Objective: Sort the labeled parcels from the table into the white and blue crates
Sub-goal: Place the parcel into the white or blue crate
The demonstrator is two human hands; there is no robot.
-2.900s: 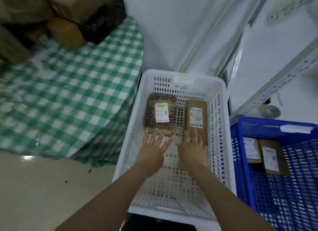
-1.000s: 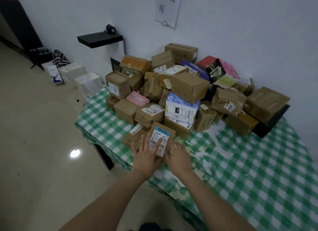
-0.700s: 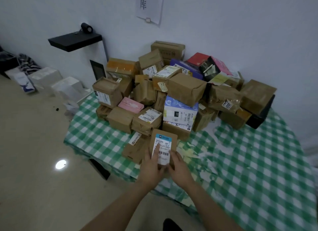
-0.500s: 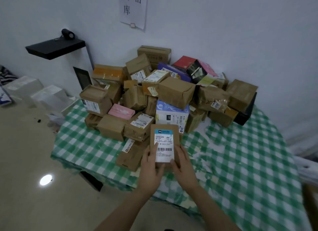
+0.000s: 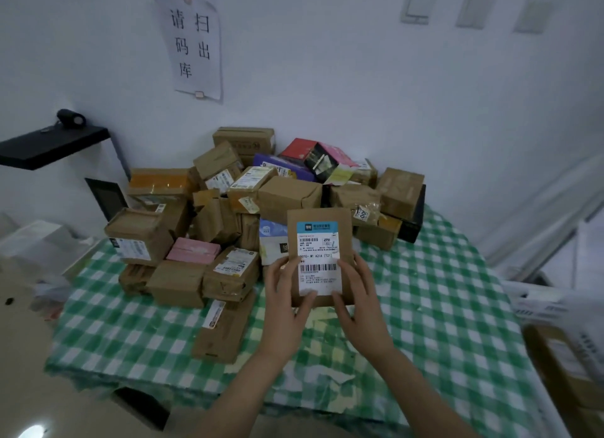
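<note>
While clamped between both hands, held up for a label read.
Gripped by left hand [image 5: 287, 303] and right hand [image 5: 359, 300] at its lower corners: flat brown parcel [image 5: 320, 217], thumbs on its blue-headed shipping label [image 5: 318, 258], raised above the green checked tablecloth [image 5: 441, 307], just in front of the parcel heap [image 5: 228, 202], long axis upright, equally near either hand. Probably next carried away from the heap to a crate; neither crate clearly in view, so direction impossible to tell.
</note>
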